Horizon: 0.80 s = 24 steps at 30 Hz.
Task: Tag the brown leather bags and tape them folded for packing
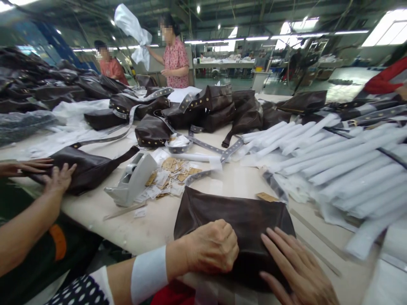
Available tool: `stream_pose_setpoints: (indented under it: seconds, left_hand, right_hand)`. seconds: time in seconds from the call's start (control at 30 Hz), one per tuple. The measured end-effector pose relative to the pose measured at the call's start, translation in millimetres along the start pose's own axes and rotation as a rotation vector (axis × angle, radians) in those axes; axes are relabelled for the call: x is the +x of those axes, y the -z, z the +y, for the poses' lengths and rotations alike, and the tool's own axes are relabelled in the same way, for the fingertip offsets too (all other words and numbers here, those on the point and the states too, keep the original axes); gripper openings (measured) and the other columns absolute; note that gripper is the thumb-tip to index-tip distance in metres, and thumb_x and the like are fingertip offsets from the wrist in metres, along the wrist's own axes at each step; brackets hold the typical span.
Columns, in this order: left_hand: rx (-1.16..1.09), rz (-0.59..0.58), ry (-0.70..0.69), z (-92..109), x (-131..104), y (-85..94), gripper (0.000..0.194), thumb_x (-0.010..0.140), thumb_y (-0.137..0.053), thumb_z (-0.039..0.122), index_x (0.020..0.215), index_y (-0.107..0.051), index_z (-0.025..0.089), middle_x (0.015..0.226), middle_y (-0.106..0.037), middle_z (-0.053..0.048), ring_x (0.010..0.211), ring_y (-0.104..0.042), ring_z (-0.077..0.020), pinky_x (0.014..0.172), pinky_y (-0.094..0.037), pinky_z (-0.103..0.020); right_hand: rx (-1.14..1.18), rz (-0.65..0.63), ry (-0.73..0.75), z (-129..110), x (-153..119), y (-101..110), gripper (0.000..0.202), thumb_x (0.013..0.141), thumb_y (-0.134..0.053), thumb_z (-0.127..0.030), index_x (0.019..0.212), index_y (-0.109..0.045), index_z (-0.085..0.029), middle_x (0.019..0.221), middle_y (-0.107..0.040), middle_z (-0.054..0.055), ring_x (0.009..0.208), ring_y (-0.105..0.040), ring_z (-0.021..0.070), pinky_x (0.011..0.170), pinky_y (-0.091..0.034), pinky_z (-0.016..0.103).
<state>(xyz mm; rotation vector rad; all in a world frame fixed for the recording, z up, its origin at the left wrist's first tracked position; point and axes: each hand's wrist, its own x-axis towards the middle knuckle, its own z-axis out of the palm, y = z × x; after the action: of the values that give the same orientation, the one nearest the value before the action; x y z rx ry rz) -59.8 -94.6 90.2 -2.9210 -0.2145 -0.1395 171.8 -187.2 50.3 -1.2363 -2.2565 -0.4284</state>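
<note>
A dark brown leather bag [235, 207] lies on the table in front of me. My left hand [211, 245] is curled into a fist against the bag's near face; what its fingers hold, if anything, is hidden. Spread over the bag's right end is my right hand [295, 262], its fingers stretched out. A strap in clear wrap [271, 184] runs behind the bag, beside a small tan tag [267, 197].
At the left, another person's hands [60, 178] press on a brown bag [84, 165]. Nearby are a grey tape dispenser [132, 180] and scattered tags [174, 169]. White wrapped rolls [343, 169] are piled right; more bags [210, 110] lie behind.
</note>
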Motion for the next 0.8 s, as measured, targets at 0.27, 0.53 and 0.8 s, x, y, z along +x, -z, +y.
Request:
stream_pose_setpoints:
  seconds: [0.27, 0.53, 0.8]
  left_hand:
    - [-0.260, -0.170, 0.437, 5.0, -37.7, 17.9, 0.088, 0.072, -0.072, 0.045, 0.140, -0.025, 0.014, 0.136, -0.041, -0.018, 0.126, -0.037, -0.0313, 0.102, -0.033, -0.045]
    - [-0.152, -0.196, 0.408, 24.6, -58.3, -5.1, 0.047, 0.079, -0.049, 0.012, 0.125, -0.042, 0.006, 0.115, -0.053, -0.017, 0.105, -0.050, -0.0282, 0.094, -0.040, -0.045]
    - [-0.106, -0.205, 0.337, 20.1, -40.5, -0.4, 0.022, 0.076, -0.045, 0.006, 0.096, -0.054, 0.011, 0.088, -0.054, -0.009, 0.075, -0.049, -0.0219, 0.066, -0.045, -0.035]
  right_hand:
    - [-0.054, -0.098, 0.048, 8.0, 14.0, -10.7, 0.048, 0.091, -0.041, -0.046, 0.126, -0.052, -0.013, 0.111, -0.064, 0.013, 0.098, -0.060, 0.0250, 0.080, -0.046, 0.036]
    - [0.036, -0.223, 0.066, -7.5, 14.4, -13.6, 0.039, 0.088, -0.044, -0.025, 0.123, -0.052, -0.009, 0.105, -0.060, 0.015, 0.098, -0.054, 0.0272, 0.085, -0.040, 0.040]
    - [0.027, -0.258, -0.002, -18.4, 36.0, -12.8, 0.032, 0.077, -0.045, -0.011, 0.107, -0.054, -0.014, 0.086, -0.060, 0.010, 0.078, -0.053, 0.0229, 0.072, -0.042, 0.035]
